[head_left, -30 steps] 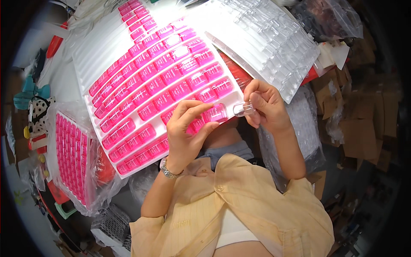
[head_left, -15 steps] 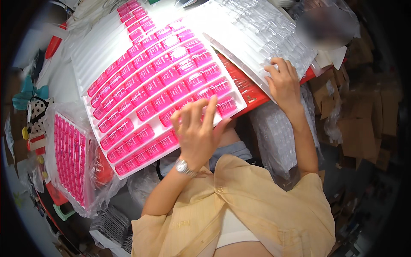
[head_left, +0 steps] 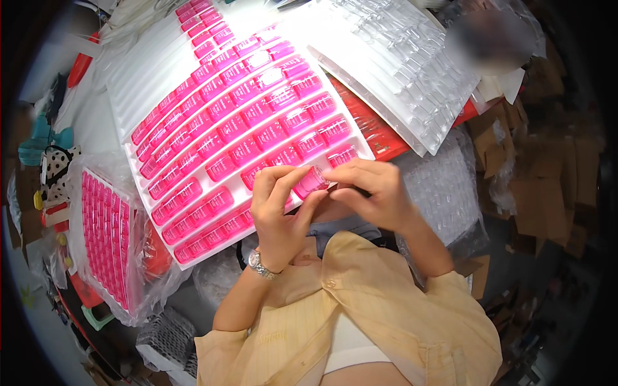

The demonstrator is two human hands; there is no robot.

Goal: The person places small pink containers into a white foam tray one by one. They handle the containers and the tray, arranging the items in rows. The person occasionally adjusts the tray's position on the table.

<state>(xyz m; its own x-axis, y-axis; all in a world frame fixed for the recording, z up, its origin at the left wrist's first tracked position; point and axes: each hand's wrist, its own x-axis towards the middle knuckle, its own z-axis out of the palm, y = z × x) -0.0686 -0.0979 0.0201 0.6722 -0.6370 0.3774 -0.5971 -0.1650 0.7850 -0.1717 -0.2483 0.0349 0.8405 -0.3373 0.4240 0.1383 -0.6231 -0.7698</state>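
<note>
A small pink translucent case (head_left: 310, 183) with pale print is raised over the near right edge of a white ridged tray (head_left: 239, 188). My left hand (head_left: 278, 209) grips it between thumb and fingers, a metal watch (head_left: 259, 264) on that wrist. At the case's right end my right hand (head_left: 373, 193) is closed in a pinch; a bit of clear plastic shows at its fingertips, too small to make out fully. Rows of similar pink cases (head_left: 243, 152) fill much of the tray. Farther right, clear plastic pieces (head_left: 412, 58) lie in rows on another white tray (head_left: 360, 83).
Below the right tray is a red surface (head_left: 368, 125), with bagged clear pieces (head_left: 444, 199) lower down. Another tray of pink cases (head_left: 106, 238) stands wrapped in plastic at left. Cardboard boxes (head_left: 541, 199) pile up on the right. A dark grey mesh bundle (head_left: 167, 338) sits at lower left.
My right hand has come from the clear pieces back to my left hand, and its fingers now pinch. My left hand has lifted a pink case from the tray.
</note>
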